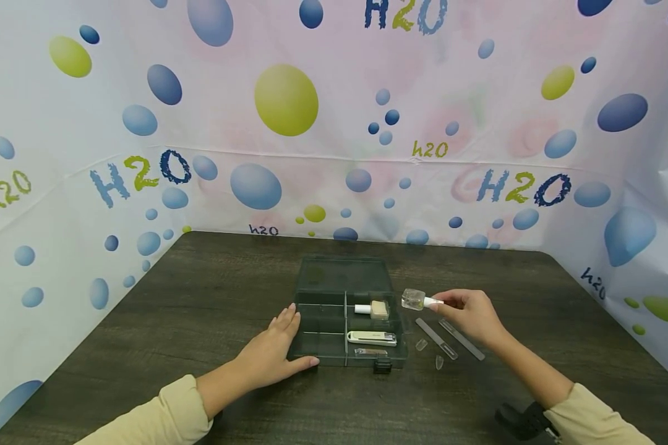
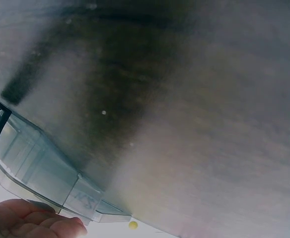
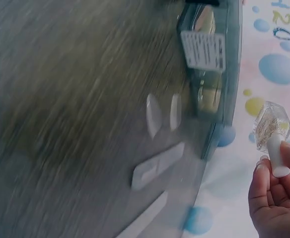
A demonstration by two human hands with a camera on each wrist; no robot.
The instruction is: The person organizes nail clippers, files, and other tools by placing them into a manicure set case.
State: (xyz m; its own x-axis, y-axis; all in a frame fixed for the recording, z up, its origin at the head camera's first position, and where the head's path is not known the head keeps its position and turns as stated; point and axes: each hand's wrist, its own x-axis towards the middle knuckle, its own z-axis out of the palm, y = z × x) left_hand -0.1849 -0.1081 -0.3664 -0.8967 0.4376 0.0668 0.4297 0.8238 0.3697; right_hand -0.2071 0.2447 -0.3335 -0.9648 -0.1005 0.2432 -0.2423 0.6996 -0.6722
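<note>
A see-through grey divider box (image 1: 320, 349) sits on the table with its lid (image 1: 342, 275) laid back. My left hand (image 1: 269, 352) rests along its left side, fingers straight and thumb at the front edge; the left wrist view shows this hand (image 2: 33, 220) at the box wall. My right hand (image 1: 470, 312) pinches a clear nail polish bottle (image 1: 412, 299) by its white cap (image 3: 276, 153), glass end toward the box. In the box's right compartments lie a beige nail polish bottle (image 1: 380, 309), a white nail clipper (image 1: 371, 338) and a small flat piece (image 1: 370, 351).
Right of the box lie two slim nail-file-like strips, one strip (image 1: 436, 339) beside another strip (image 1: 462, 340). Two small clear nail-shaped pieces, one piece (image 1: 421, 344) and another (image 1: 439, 362), are closer to it. A printed backdrop (image 1: 323, 148) rises behind the dark table (image 1: 228, 278).
</note>
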